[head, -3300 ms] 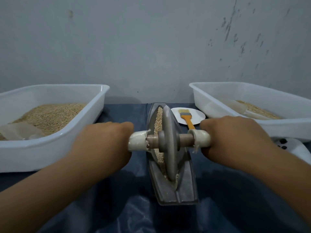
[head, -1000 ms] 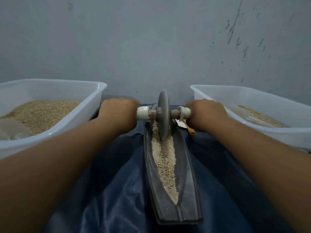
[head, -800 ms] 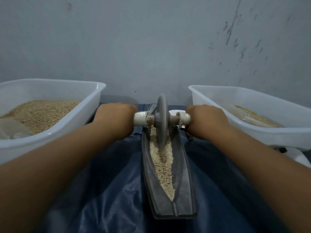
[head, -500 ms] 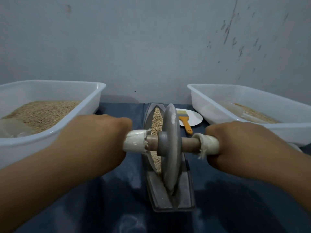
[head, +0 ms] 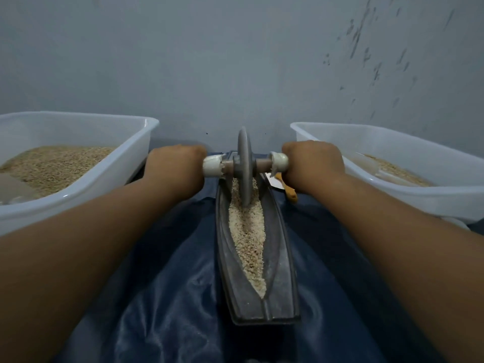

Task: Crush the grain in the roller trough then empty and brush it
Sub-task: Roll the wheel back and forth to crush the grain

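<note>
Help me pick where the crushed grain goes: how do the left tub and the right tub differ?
The left tub holds a deep, broad heap of grain that covers most of its floor; the right tub holds only a thin layer toward its far side. The left tub sits beside the left hand, the right tub beside the right hand. Both are white plastic, rectangular and open-topped.

Upright grey roller wheel (head: pixel 244 166) stands in far-end grain (head: pixel 247 231) of metal trough (head: pixel 277 258).
</note>
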`<state>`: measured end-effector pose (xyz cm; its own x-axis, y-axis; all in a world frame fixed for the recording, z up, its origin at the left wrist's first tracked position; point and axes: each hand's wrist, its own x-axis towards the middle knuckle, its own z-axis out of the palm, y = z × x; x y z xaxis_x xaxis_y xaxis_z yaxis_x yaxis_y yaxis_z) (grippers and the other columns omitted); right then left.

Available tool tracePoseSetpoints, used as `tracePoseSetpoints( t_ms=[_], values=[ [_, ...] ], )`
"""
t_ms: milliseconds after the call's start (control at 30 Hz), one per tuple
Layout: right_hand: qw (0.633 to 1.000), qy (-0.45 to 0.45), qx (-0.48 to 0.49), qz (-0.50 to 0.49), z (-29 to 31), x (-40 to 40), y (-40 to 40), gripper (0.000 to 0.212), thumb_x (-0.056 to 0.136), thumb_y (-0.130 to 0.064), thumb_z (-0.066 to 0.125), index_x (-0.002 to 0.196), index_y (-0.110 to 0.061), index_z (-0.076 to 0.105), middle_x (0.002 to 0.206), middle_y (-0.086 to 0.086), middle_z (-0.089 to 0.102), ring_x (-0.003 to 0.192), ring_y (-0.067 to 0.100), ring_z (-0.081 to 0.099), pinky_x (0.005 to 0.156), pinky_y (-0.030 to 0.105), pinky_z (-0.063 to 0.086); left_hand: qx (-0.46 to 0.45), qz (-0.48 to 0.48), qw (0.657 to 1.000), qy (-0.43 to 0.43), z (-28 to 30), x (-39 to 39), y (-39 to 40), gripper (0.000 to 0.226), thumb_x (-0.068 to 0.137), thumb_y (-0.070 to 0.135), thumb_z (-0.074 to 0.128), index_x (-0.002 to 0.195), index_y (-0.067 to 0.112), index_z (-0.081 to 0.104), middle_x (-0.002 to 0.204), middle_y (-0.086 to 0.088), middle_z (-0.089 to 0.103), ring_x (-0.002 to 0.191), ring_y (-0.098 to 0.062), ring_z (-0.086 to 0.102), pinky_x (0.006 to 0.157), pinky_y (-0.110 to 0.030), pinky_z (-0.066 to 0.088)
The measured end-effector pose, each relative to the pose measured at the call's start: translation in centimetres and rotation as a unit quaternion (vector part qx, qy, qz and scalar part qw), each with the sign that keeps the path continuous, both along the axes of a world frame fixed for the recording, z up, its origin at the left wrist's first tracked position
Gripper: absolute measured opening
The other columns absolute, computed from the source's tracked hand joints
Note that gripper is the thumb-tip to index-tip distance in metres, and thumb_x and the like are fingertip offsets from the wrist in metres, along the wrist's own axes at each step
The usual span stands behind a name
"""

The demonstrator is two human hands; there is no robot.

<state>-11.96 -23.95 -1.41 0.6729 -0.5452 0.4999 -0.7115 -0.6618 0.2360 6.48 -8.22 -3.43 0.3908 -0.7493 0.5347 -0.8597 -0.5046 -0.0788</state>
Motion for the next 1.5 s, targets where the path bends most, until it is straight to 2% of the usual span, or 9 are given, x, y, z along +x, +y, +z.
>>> tracePoseSetpoints(
  t_ms=[367, 700, 800, 933, 1167, 1267, 1333, 1433, 1500],
  values=[
    [0.980, 0.108, 0.166, 0.031, 1.8, -9.0, 8.6, 0.010, 0.068, -0.029, 0.062, 0.071, -0.028, 0.052, 0.067, -0.008, 0.059, 0.061, 0.009, 0.056, 0.049, 0.026, 0.041, 0.120, -0.022, 0.992, 0.000, 1.7, -5.5, 8.8, 0.021, 0.075, 0.031, 0.061, 0.070, 0.033, 0.041, 0.063, 0.010, 0.051, 0.056, -0.002, 0.046, 0.051, -0.023, 0.036],
    [0.992, 0.053, 0.113, -0.025, -0.2, -4.9, 5.2, 0.018, 0.073, -0.031, 0.063, 0.070, -0.029, 0.045, 0.066, -0.009, 0.050, 0.056, 0.010, 0.043, 0.046, 0.024, 0.025, 0.084, -0.002, 0.996, -0.006, 0.6, -3.4, 5.1, 0.029, 0.077, 0.032, 0.064, 0.070, 0.032, 0.036, 0.062, 0.010, 0.043, 0.054, -0.008, 0.042, 0.054, -0.026, 0.037],
    [0.996, 0.002, 0.090, -0.026, -0.8, -1.6, 1.5, 0.020, 0.070, -0.025, 0.066, 0.071, -0.026, 0.047, 0.067, -0.008, 0.052, 0.055, 0.014, 0.043, 0.047, 0.024, 0.024, 0.061, -0.002, 0.998, -0.007, 1.1, -1.2, 1.2, 0.017, 0.076, 0.025, 0.063, 0.077, 0.030, 0.046, 0.064, 0.008, 0.044, 0.065, -0.020, 0.050, 0.065, -0.031, 0.045],
    [0.995, -0.042, 0.085, -0.012, -1.3, -0.1, -0.9, 0.016, 0.075, -0.022, 0.059, 0.072, -0.027, 0.045, 0.069, -0.007, 0.052, 0.061, 0.019, 0.048, 0.047, 0.025, 0.025, 0.049, -0.005, 0.998, -0.039, 2.2, 0.0, -1.1, 0.016, 0.074, 0.019, 0.062, 0.085, 0.026, 0.053, 0.065, 0.006, 0.044, 0.062, -0.021, 0.047, 0.060, -0.031, 0.038],
    [0.987, 0.024, 0.160, 0.001, -1.3, -5.3, 4.3, 0.017, 0.074, -0.033, 0.062, 0.071, -0.030, 0.046, 0.072, -0.009, 0.054, 0.069, 0.016, 0.055, 0.056, 0.028, 0.041, 0.032, -0.047, 0.995, -0.085, 1.4, -4.2, 4.5, 0.032, 0.077, 0.031, 0.067, 0.075, 0.030, 0.034, 0.058, 0.010, 0.029, 0.058, -0.014, 0.039, 0.057, -0.028, 0.033],
    [0.982, 0.054, 0.183, 0.005, -0.4, -9.4, 8.2, 0.015, 0.073, -0.038, 0.062, 0.073, -0.034, 0.048, 0.067, -0.011, 0.056, 0.061, 0.003, 0.051, 0.048, 0.025, 0.034, 0.015, -0.103, 0.986, -0.129, 1.5, -6.4, 8.5, 0.048, 0.061, 0.026, 0.074, 0.067, 0.032, 0.027, 0.052, 0.011, 0.022, 0.046, -0.012, 0.028, 0.046, -0.020, 0.015],
    [0.983, 0.062, 0.175, 0.003, 0.8, -11.3, 10.3, 0.015, 0.072, -0.043, 0.061, 0.076, -0.041, 0.046, 0.063, -0.012, 0.054, 0.057, 0.001, 0.049, 0.046, 0.023, 0.030, 0.000, -0.102, 0.986, -0.133, 2.4, -7.5, 10.3, 0.056, 0.047, 0.023, 0.077, 0.065, 0.032, 0.025, 0.047, 0.012, 0.018, 0.040, -0.007, 0.016, 0.050, -0.013, 0.004],
    [0.982, 0.077, 0.172, -0.006, 2.0, -11.7, 11.2, 0.015, 0.072, -0.041, 0.060, 0.072, -0.036, 0.046, 0.063, -0.012, 0.055, 0.057, 0.003, 0.050, 0.046, 0.023, 0.031, 0.018, -0.046, 0.987, -0.150, 2.8, -7.9, 10.8, 0.058, 0.045, 0.027, 0.073, 0.059, 0.032, 0.017, 0.041, 0.012, 0.028, 0.040, 0.002, 0.008, 0.050, -0.012, 0.002],
    [0.981, 0.089, 0.174, -0.014, 1.6, -10.5, 10.4, 0.014, 0.072, -0.037, 0.061, 0.071, -0.032, 0.048, 0.067, -0.011, 0.057, 0.061, 0.005, 0.053, 0.047, 0.025, 0.033, 0.046, -0.031, 0.990, -0.126, 1.7, -6.9, 9.8, 0.044, 0.061, 0.032, 0.068, 0.059, 0.033, 0.024, 0.047, 0.011, 0.037, 0.041, 0.001, 0.023, 0.043, -0.017, 0.012]
  ],
)
